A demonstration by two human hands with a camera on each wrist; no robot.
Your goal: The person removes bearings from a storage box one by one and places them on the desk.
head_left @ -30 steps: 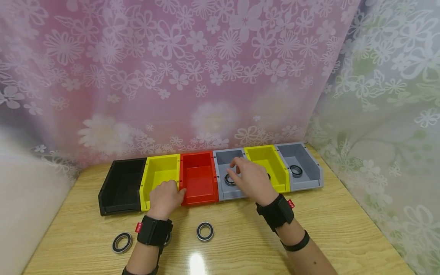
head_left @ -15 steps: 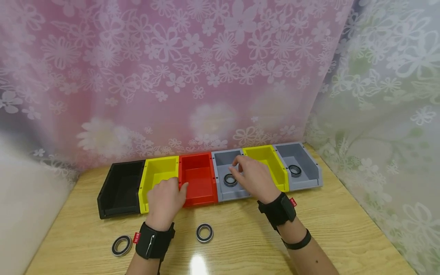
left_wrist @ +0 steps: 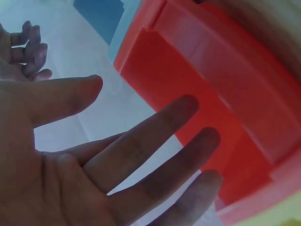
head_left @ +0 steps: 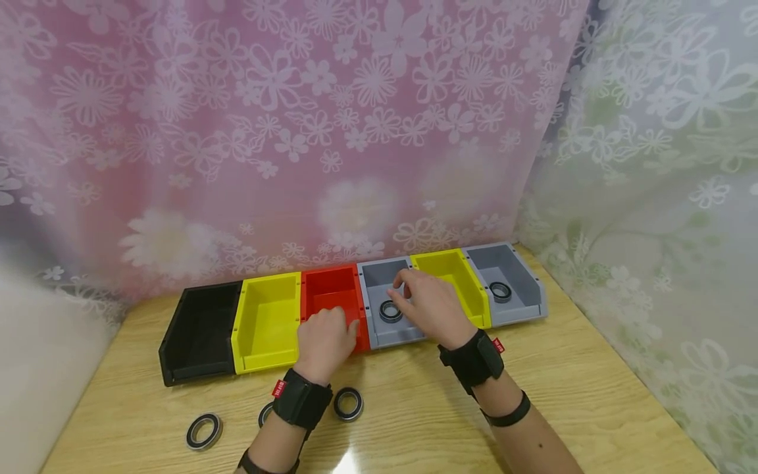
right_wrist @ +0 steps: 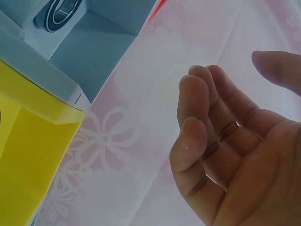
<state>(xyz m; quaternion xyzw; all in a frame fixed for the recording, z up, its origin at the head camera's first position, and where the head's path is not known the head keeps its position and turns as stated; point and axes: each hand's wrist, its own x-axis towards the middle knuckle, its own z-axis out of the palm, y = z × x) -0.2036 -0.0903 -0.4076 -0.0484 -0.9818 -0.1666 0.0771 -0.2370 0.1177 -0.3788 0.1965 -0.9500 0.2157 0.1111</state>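
Observation:
My left hand [head_left: 324, 342] hovers over the front of the red bin [head_left: 331, 297], palm down. In the left wrist view its fingers [left_wrist: 141, 146] are extended and spread, holding nothing, and overlap the bin's inside. Over the middle grey bin [head_left: 381, 273] and the right yellow bin [head_left: 453, 273] is my right hand [head_left: 435, 306]. Its fingers [right_wrist: 193, 101] are loosely bent and the thumb stands apart, with nothing between them. A black-sealed ball bearing [head_left: 382, 312] lies in the middle grey bin, just left of the right hand.
A black bin [head_left: 204, 322] and a yellow bin [head_left: 269, 316] continue the row leftward. The far-right grey bin [head_left: 521, 289] contains another bearing [head_left: 493, 293]. On the wooden table in front lie bearings [head_left: 191, 436], one partly hidden by the left wristband [head_left: 302, 399]. Curtains hang behind.
My left hand has moved right from the left yellow bin to the red bin, uncovering the yellow one. My right hand stays nearly in place. The head view has shifted slightly.

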